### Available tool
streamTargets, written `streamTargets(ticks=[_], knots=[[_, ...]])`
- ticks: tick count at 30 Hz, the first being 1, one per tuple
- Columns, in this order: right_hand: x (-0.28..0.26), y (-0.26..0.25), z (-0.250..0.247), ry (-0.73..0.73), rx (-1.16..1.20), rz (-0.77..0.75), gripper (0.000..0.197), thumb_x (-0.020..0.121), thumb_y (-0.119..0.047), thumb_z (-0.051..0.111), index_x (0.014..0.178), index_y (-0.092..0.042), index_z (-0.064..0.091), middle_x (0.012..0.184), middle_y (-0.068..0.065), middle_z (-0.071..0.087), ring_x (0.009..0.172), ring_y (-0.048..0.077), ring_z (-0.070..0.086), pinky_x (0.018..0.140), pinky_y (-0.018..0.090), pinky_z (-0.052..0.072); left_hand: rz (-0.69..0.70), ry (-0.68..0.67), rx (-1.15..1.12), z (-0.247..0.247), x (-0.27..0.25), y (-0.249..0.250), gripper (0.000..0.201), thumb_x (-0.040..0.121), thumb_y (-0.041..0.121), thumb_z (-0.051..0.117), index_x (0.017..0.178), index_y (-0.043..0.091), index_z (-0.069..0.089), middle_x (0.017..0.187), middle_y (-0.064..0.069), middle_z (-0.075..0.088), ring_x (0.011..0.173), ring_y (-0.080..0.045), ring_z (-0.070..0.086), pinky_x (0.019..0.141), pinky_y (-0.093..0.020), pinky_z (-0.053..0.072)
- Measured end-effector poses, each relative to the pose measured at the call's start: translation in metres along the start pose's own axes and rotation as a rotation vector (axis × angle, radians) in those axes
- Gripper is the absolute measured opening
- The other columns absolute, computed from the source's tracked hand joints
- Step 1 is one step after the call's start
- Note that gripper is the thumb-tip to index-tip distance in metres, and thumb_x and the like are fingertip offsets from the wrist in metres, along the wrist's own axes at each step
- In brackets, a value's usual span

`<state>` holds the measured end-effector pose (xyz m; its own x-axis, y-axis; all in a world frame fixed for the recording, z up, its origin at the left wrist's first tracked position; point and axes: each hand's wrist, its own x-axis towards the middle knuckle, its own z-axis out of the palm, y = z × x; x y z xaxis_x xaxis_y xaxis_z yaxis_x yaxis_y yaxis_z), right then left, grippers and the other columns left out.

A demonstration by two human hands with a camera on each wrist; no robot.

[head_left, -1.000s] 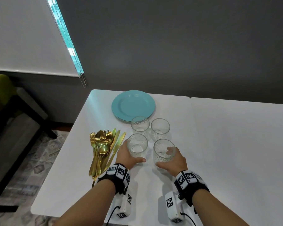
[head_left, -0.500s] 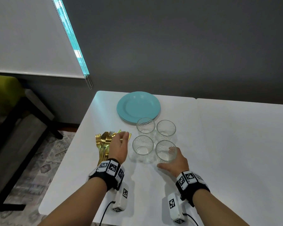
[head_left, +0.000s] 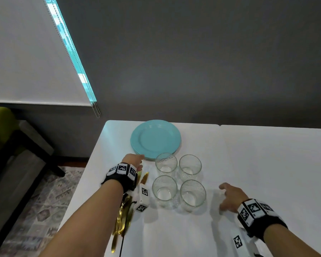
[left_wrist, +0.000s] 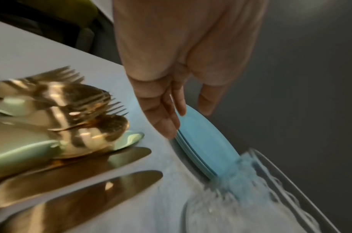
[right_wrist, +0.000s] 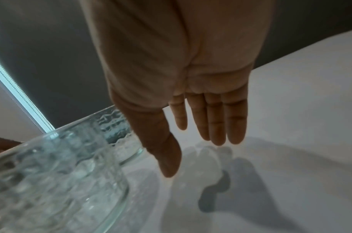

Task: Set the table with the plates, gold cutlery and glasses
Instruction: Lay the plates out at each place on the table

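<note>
A stack of turquoise plates (head_left: 155, 139) lies at the table's far left. My left hand (head_left: 140, 161) reaches over the gold cutlery (head_left: 123, 217) to the stack's near-left rim. In the left wrist view its straight fingertips (left_wrist: 169, 130) touch the edge of the plates (left_wrist: 202, 146), the thumb hovers above the rim, and the forks, spoons and knives (left_wrist: 57, 126) lie to the left. Several empty clear glasses (head_left: 164, 188) stand in a square in front of the plates. My right hand (head_left: 223, 198) hovers open to the right of the nearest glass (right_wrist: 61, 173), holding nothing.
The white table (head_left: 267, 173) is two tops joined at a seam (head_left: 224, 164), bare on the right half. A dark wall runs behind it. A dark bench with a green cushion (head_left: 17, 145) and a patterned rug (head_left: 44, 201) are off the left edge.
My left hand let go of the near left glass and moved forward over the cutlery to the plates' rim. My right hand released the near right glass and drew away to the right.
</note>
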<state>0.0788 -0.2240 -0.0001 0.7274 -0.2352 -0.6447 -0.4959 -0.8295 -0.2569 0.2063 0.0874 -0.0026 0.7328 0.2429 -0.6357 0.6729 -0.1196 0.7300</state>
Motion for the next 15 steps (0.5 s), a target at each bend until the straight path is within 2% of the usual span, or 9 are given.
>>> streamTargets(ticks=[2, 4, 6, 7, 8, 9, 10, 13, 15], knots=[[0.003, 0.007, -0.009, 0.0, -0.008, 0.029, 0.08, 0.073, -0.021, 0.078, 0.14, -0.017, 0.036, 0.138, 0.009, 0.049, 0.125, 0.022, 0.05, 0.097, 0.023, 0.042, -0.026, 0.001, -0.057, -0.001, 0.02, 0.002, 0.019, 0.088, 0.01, 0.059, 0.074, 0.0, 0.05, 0.062, -0.01, 0.044, 0.044, -0.019, 0.044, 0.047, -0.025, 0.038], [0.008, 0.012, -0.016, 0.025, 0.004, 0.05, 0.071, 0.077, -0.024, 0.074, 0.139, -0.018, 0.039, 0.137, 0.009, 0.05, 0.124, 0.021, 0.051, 0.097, 0.023, 0.042, -0.062, 0.023, -0.126, -0.001, 0.041, 0.003, 0.017, 0.086, 0.009, 0.06, 0.079, 0.003, 0.045, 0.049, -0.01, 0.035, 0.036, -0.02, 0.033, 0.047, -0.022, 0.028], [0.013, 0.014, -0.021, 0.047, 0.011, 0.064, 0.065, 0.081, -0.027, 0.07, 0.137, -0.018, 0.04, 0.135, 0.008, 0.052, 0.123, 0.021, 0.052, 0.096, 0.022, 0.041, -0.097, 0.049, -0.112, 0.003, 0.063, 0.002, 0.018, 0.085, 0.013, 0.061, 0.081, -0.001, 0.05, 0.039, -0.01, 0.04, 0.037, -0.021, 0.039, 0.049, -0.024, 0.032], [0.016, 0.014, -0.022, 0.052, 0.015, 0.069, 0.063, 0.081, -0.027, 0.07, 0.137, -0.018, 0.041, 0.134, 0.008, 0.052, 0.122, 0.02, 0.052, 0.095, 0.021, 0.041, -0.092, 0.059, -0.088, 0.006, 0.067, 0.004, 0.022, 0.084, 0.016, 0.062, 0.087, -0.004, 0.055, 0.043, -0.012, 0.05, 0.045, -0.024, 0.049, 0.053, -0.027, 0.041], [0.019, 0.014, -0.023, 0.053, 0.018, 0.073, 0.062, 0.082, -0.028, 0.069, 0.136, -0.018, 0.042, 0.134, 0.007, 0.053, 0.122, 0.02, 0.052, 0.095, 0.021, 0.041, -0.081, 0.057, -0.069, 0.009, 0.068, 0.007, 0.026, 0.084, 0.019, 0.063, 0.093, -0.005, 0.058, 0.058, -0.015, 0.06, 0.058, -0.029, 0.059, 0.062, -0.032, 0.05], [0.022, 0.013, -0.024, 0.048, 0.021, 0.077, 0.061, 0.082, -0.028, 0.069, 0.136, -0.017, 0.042, 0.133, 0.007, 0.053, 0.122, 0.02, 0.052, 0.094, 0.021, 0.041, -0.075, 0.049, -0.062, 0.012, 0.069, 0.009, 0.026, 0.084, 0.02, 0.063, 0.096, -0.003, 0.058, 0.075, -0.016, 0.063, 0.071, -0.031, 0.062, 0.074, -0.035, 0.053], [0.024, 0.013, -0.025, 0.041, 0.027, 0.081, 0.061, 0.082, -0.028, 0.069, 0.136, -0.017, 0.042, 0.133, 0.007, 0.053, 0.121, 0.021, 0.053, 0.093, 0.022, 0.042, -0.066, 0.044, -0.054, 0.014, 0.068, 0.01, 0.023, 0.086, 0.019, 0.062, 0.096, -0.001, 0.056, 0.086, -0.017, 0.062, 0.075, -0.031, 0.061, 0.079, -0.036, 0.052], [0.029, 0.012, -0.024, 0.019, 0.023, 0.098, 0.059, 0.083, -0.029, 0.068, 0.135, -0.018, 0.043, 0.131, 0.007, 0.054, 0.119, 0.02, 0.054, 0.092, 0.022, 0.042, -0.076, 0.049, -0.049, 0.017, 0.07, 0.01, 0.016, 0.087, 0.013, 0.06, 0.095, 0.0, 0.054, 0.09, -0.021, 0.059, 0.068, -0.03, 0.059, 0.072, -0.035, 0.053], [0.03, 0.012, -0.023, 0.008, 0.024, 0.109, 0.058, 0.083, -0.028, 0.068, 0.134, -0.018, 0.043, 0.131, 0.006, 0.055, 0.119, 0.02, 0.054, 0.091, 0.022, 0.042, -0.071, 0.036, -0.076, 0.016, 0.072, 0.009, 0.022, 0.085, 0.01, 0.06, 0.1, -0.005, 0.056, 0.092, -0.022, 0.061, 0.08, -0.034, 0.062, 0.071, -0.038, 0.054]])
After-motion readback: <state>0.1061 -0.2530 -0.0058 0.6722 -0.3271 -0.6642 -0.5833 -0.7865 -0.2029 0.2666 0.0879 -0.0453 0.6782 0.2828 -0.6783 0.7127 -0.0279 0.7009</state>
